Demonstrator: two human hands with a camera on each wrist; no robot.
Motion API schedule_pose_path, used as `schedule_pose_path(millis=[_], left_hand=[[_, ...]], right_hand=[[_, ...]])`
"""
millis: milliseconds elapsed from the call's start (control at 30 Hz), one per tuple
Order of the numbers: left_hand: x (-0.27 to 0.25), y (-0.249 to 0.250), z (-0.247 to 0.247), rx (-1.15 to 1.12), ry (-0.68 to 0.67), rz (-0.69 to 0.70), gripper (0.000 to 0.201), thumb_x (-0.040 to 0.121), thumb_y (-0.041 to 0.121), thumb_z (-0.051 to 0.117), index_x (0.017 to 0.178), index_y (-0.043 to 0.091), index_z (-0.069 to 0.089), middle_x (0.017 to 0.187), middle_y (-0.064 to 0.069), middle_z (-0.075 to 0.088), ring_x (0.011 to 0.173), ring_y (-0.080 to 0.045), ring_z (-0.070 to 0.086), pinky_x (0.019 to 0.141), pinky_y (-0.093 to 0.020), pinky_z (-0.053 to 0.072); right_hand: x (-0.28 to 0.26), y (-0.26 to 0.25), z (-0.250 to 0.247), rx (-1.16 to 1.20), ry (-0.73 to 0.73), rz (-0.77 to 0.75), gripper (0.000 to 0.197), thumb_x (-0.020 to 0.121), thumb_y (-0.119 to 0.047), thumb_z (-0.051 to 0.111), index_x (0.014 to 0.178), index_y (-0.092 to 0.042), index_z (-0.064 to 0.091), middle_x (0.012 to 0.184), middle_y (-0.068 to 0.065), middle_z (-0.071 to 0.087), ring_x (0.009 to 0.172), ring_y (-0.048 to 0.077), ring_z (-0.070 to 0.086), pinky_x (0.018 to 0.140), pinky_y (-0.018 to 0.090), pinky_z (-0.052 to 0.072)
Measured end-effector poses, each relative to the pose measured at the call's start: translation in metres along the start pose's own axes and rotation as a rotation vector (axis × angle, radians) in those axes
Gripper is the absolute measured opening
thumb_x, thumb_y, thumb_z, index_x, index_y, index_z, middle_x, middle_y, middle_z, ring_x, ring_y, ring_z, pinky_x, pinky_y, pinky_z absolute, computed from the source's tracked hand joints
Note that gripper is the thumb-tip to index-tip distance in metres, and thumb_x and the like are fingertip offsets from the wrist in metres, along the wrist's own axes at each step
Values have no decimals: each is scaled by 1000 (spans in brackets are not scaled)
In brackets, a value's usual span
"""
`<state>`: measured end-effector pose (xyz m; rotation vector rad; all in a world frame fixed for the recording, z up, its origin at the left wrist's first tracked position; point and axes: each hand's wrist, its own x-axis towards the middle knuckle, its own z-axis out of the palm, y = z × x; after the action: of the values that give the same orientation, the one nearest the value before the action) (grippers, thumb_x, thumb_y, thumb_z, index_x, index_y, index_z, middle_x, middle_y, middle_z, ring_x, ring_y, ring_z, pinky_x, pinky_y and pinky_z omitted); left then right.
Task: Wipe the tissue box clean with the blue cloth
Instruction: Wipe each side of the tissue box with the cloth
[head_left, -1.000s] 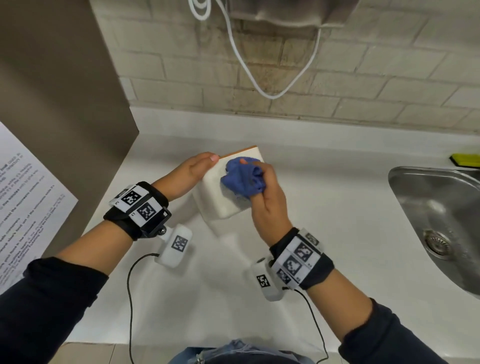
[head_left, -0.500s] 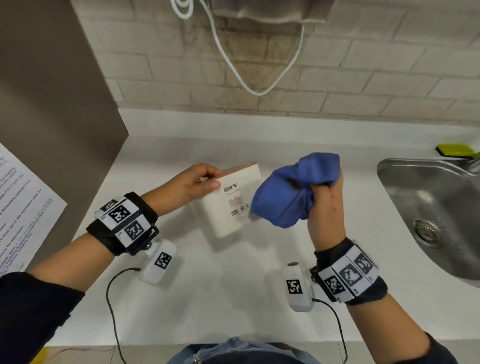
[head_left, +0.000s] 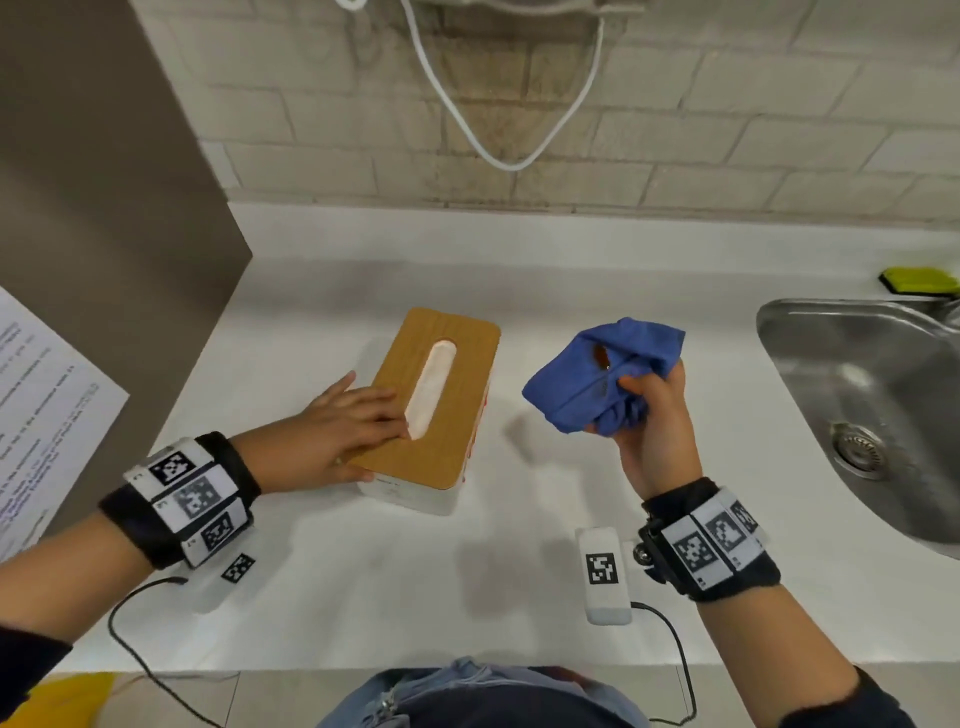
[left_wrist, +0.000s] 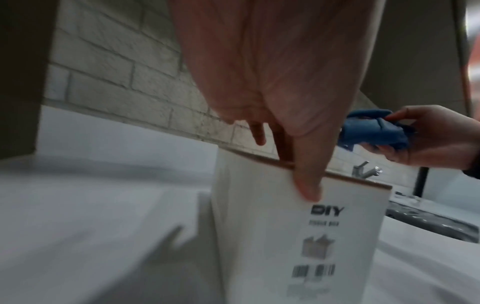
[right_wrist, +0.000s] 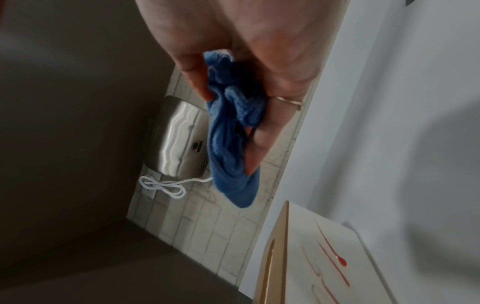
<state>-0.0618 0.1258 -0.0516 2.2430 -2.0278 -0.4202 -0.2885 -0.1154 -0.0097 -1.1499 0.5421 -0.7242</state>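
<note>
The surface (head_left: 395, 587) is a white counter running to a raised white ledge at the brick wall; a tissue box (head_left: 441, 410) with a wooden slotted lid stands upright on it, left of centre; a steel sink (head_left: 878, 410) is set into it at the right; a yellow-green sponge (head_left: 918, 280) lies behind the sink, at the surface's far right.

Blue cloth (right_wrist: 231, 148) bunched in right hand (right_wrist: 249, 51), apparently
</note>
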Motion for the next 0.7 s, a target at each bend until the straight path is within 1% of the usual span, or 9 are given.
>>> schedule_pose_path(millis=[100,200,300,367,433,467,533,600,700], left_hand=[[-16,-7,-10,46,67,-118,54,79,19,54,129,34,44,143,13,37,141,-10,11,107,-28,-26],[-19,14,-7,48,124,-327,65,61,50,47,124,33,44,139,7,36,138,-12,17,109,-35,-20],[-13,43,19,24,271,-492,84,54,78,50,122,29,42,139,1,33,137,-18,17,113,-47,-10],[-8,49,36,-20,365,-595,82,51,78,60,116,30,44,143,-2,27,141,-28,8,109,-57,-11],[-4,45,43,-143,438,-668,73,50,68,69,108,32,46,146,-2,21,141,-34,3,108,-63,-4],[-3,42,44,-210,461,-664,70,50,65,71,106,33,46,147,-3,21,139,-34,6,110,-64,6],[-3,36,44,-308,500,-614,66,48,64,67,103,34,47,145,-2,24,132,-27,14,110,-50,23],[-5,28,37,-428,524,-579,62,48,63,66,101,36,49,140,3,29,127,-19,20,106,-37,24],[-9,10,23,-807,496,-505,51,52,55,69,97,35,57,132,5,41,120,-8,40,101,-20,34]], right_hand=[[0,5,7,-15,-23,13,20,84,-7,45,97,-21,49,66,3,41,52,15,29,50,26,37],[1,14,13,-19,-22,25,35,92,5,36,117,-18,42,83,4,57,59,11,55,52,26,51],[4,23,18,3,21,57,31,91,7,34,109,-17,42,64,-3,53,46,7,43,45,21,38],[5,28,20,37,48,95,27,90,7,35,105,-15,39,50,-10,49,41,5,37,42,20,33],[5,32,22,67,63,127,26,92,4,36,109,-16,37,55,-8,50,44,4,41,43,18,35],[5,34,22,66,68,144,27,93,2,37,113,-17,36,64,-4,51,49,5,45,46,18,38],[7,36,21,34,65,170,31,93,-1,40,117,-20,35,83,2,54,67,11,54,57,24,44],[9,38,19,-42,49,150,27,93,-3,43,113,-21,39,95,6,54,79,17,56,60,28,46],[15,40,16,-215,81,52,24,90,-5,49,104,-24,46,86,0,55,69,14,51,55,26,40]])
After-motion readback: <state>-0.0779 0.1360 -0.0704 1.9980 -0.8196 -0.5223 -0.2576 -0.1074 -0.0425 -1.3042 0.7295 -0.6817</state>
